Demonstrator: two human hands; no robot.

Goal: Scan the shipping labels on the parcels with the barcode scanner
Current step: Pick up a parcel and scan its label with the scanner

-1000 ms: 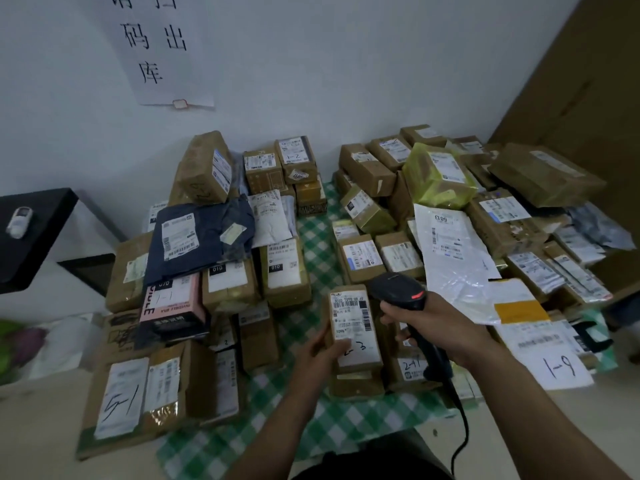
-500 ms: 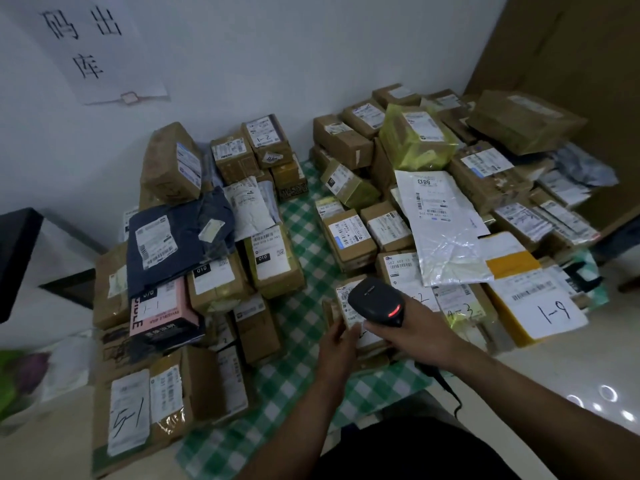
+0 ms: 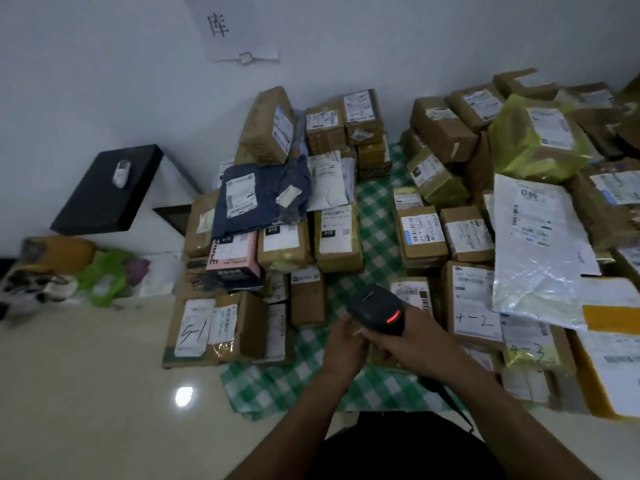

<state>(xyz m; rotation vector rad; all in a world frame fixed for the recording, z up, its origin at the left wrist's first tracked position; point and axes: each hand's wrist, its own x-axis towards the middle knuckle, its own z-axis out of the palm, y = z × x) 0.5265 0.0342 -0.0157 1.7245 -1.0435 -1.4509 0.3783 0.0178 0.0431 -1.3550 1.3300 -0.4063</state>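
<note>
My right hand [image 3: 415,344] grips a black barcode scanner [image 3: 375,311] whose red light glows on its top. The scanner hangs over a small brown parcel [image 3: 412,292], and only the far part of that parcel's white label shows. My left hand [image 3: 341,348] holds the parcel's left edge, right beside the scanner head. Many labelled parcels lie in two piles on a green checked cloth [image 3: 374,216]. The scanner's cable [image 3: 446,396] trails back under my right forearm.
The left pile holds a pink box [image 3: 235,258] and a dark blue bag [image 3: 256,199]. The right pile has a white poly bag [image 3: 540,251] and a yellow-green parcel [image 3: 533,136]. A black side table [image 3: 107,188] stands at the left wall. Glossy floor lies in front.
The parcel that my left hand held up has come down onto the pile. The scanner has moved over it, hiding most of the label. The view has swung left.
</note>
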